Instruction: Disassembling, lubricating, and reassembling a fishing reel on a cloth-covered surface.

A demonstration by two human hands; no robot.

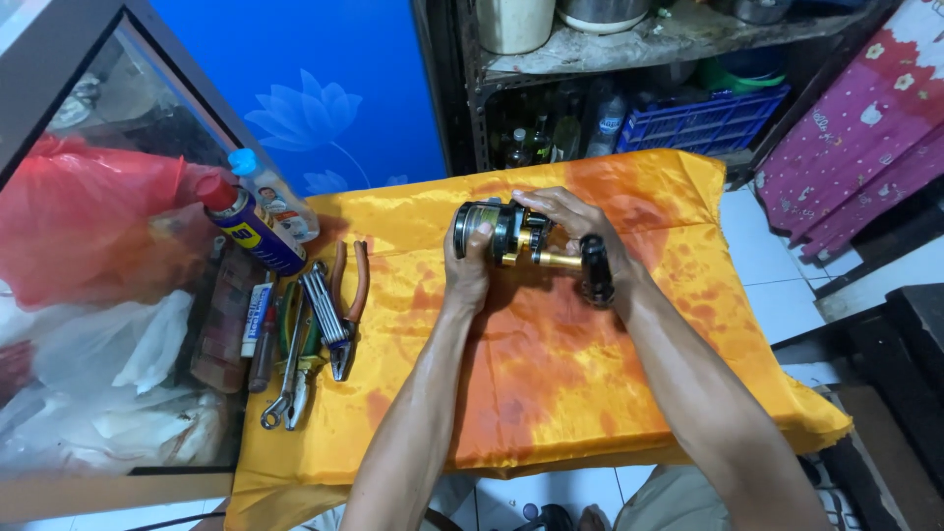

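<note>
Presently both hands' fingers wrapped round one fishing reel (506, 234); two spray cans (258, 218) nearby.

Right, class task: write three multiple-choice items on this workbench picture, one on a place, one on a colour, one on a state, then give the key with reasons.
1. Where do the pliers lie?
A. left of the hands
B. right of the hands
C. on the shelf

2. What colour is the cloth?
A. green
B. orange-yellow
C. white

3. How is the reel held?
A. lying untouched on the cloth
B. in one hand only
C. in both hands

Key:
1 A: they rest with the other tools at the cloth's left edge.
2 B: the cloth is plainly orange-yellow.
3 C: the left hand grips it from below and the right hand covers its top.
</note>
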